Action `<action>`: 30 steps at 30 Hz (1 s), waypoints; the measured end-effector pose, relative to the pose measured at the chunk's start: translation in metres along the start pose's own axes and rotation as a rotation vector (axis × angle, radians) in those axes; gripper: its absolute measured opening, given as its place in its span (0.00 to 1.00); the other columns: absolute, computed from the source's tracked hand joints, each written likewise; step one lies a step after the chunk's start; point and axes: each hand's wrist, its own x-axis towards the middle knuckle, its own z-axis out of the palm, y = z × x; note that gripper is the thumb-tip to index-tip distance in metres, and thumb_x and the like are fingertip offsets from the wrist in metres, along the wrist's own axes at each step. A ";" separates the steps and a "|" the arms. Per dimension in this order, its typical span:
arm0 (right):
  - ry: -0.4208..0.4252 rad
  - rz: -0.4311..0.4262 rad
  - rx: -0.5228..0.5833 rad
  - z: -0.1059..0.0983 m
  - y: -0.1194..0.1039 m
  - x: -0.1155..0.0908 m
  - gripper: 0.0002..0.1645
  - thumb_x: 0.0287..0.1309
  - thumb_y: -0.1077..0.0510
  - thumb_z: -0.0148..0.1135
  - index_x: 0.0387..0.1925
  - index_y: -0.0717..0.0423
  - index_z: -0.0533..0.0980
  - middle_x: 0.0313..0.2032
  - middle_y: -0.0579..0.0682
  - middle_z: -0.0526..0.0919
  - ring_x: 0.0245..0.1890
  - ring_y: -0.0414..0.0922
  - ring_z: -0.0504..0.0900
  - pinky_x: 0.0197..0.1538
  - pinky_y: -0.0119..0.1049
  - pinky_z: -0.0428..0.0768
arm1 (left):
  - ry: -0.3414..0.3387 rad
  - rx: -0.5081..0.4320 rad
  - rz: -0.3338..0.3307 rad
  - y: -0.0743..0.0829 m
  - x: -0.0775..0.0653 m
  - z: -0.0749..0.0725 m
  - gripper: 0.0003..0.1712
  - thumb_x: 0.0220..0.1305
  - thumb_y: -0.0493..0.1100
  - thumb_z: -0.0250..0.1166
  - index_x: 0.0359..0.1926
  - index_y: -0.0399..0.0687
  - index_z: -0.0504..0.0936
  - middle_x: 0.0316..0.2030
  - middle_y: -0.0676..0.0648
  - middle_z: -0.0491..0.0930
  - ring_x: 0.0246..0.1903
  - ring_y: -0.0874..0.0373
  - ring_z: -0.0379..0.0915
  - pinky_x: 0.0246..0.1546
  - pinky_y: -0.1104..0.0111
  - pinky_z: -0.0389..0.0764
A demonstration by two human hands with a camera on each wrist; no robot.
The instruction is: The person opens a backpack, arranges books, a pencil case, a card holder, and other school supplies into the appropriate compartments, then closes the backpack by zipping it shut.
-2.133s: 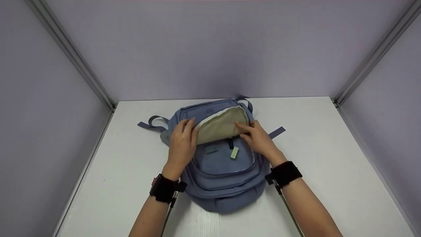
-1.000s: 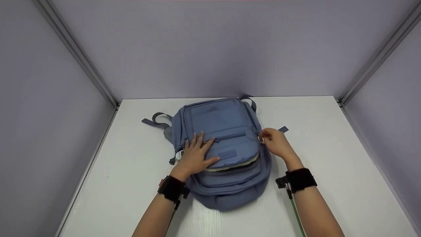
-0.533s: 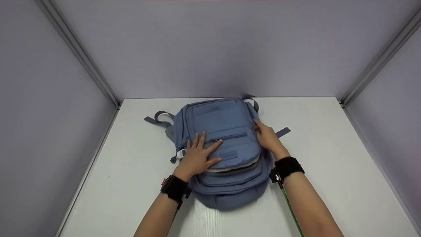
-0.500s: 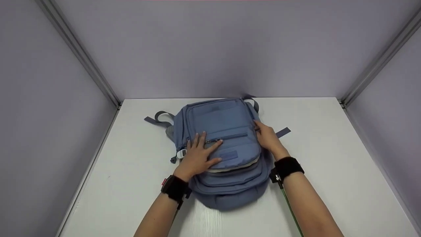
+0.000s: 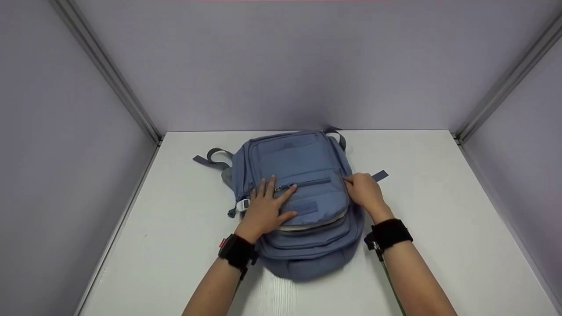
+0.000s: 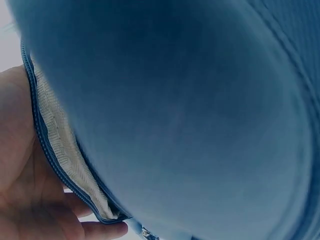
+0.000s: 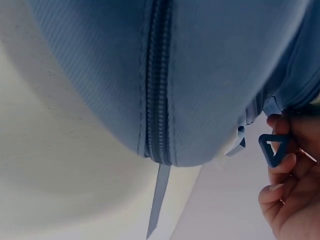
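Observation:
A blue backpack lies on its back with its base toward the far wall. My left hand rests spread on its front pocket, fingers straight; in the left wrist view the palm lies along the pocket's gaping zipper edge. Cream lining shows inside the gap. At the pocket's right side, my right hand pinches a zipper pull; its blue triangular ring shows between the fingers in the right wrist view. The pocket's contents are hidden beneath the flap.
Straps spread out left of the bag, and another strap end sticks out at the right. A white tag hangs beside the left hand. White table surrounds the bag, with grey panels behind and at both sides.
The pocket flap, earlier folded up over small items, now lies down over them. My left hand has flattened onto it. Lately my right hand shifted slightly down the bag's right side.

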 end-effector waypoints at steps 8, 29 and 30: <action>-0.040 -0.023 -0.044 -0.009 -0.001 -0.021 0.11 0.63 0.61 0.61 0.39 0.61 0.87 0.34 0.59 0.86 0.29 0.53 0.83 0.32 0.50 0.79 | 0.021 0.017 -0.003 0.002 0.000 0.003 0.42 0.66 0.73 0.49 0.76 0.70 0.52 0.74 0.32 0.43 0.72 0.31 0.39 0.62 0.36 0.55; -0.215 -0.034 -0.021 -0.032 -0.020 -0.064 0.21 0.58 0.63 0.62 0.11 0.52 0.71 0.12 0.42 0.68 0.13 0.40 0.65 0.20 0.36 0.64 | 0.012 -0.003 -0.040 0.004 0.001 0.001 0.45 0.66 0.72 0.51 0.78 0.64 0.50 0.74 0.32 0.44 0.71 0.30 0.41 0.61 0.37 0.57; -0.223 -0.039 -0.016 -0.033 -0.021 -0.066 0.21 0.58 0.63 0.62 0.11 0.51 0.71 0.12 0.42 0.67 0.13 0.40 0.65 0.20 0.36 0.64 | 0.007 -0.009 -0.039 0.004 0.001 0.000 0.45 0.66 0.72 0.51 0.78 0.64 0.50 0.74 0.32 0.44 0.71 0.30 0.40 0.62 0.37 0.57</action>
